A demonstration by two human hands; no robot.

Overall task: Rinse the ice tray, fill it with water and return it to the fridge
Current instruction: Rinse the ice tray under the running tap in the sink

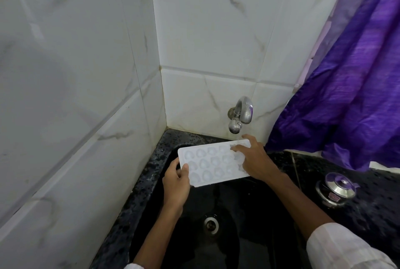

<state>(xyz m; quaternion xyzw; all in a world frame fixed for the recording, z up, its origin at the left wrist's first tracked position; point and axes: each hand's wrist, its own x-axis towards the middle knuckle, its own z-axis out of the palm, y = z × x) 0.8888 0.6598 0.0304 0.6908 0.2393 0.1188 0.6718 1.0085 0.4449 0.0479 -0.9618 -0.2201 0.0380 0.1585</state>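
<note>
Tray point(213, 163): white, many-celled, held level above the far part of the black sink point(249, 208), its long side running left to right, its right end directly beneath the tap point(240, 115); water shows as a pale splash over the right-end cells. Left hand point(176, 184): grips the tray's left end, thumb pressed on the upper face, the other fingers curled beneath the rim. Right hand point(254, 160): laid on the tray's right end, fingers spread across the wet cells, one finger reaching along the far edge under the spout; whether any finger hooks under the rim cannot be told. Tap: chrome, fixed to the marbled tile wall point(205, 41) close to the room corner. Drain point(211, 224): a metal ring in the sink floor, below and nearer than the tray. Table point(378, 210): black speckled stone bordering the sink on the right. Pot point(336, 188): steel, lidded, upright on the table near the sink's right edge. Curtain point(350, 95): purple, hanging over the table's far right part. Sleeve point(342, 247): white, on the right forearm.
</note>
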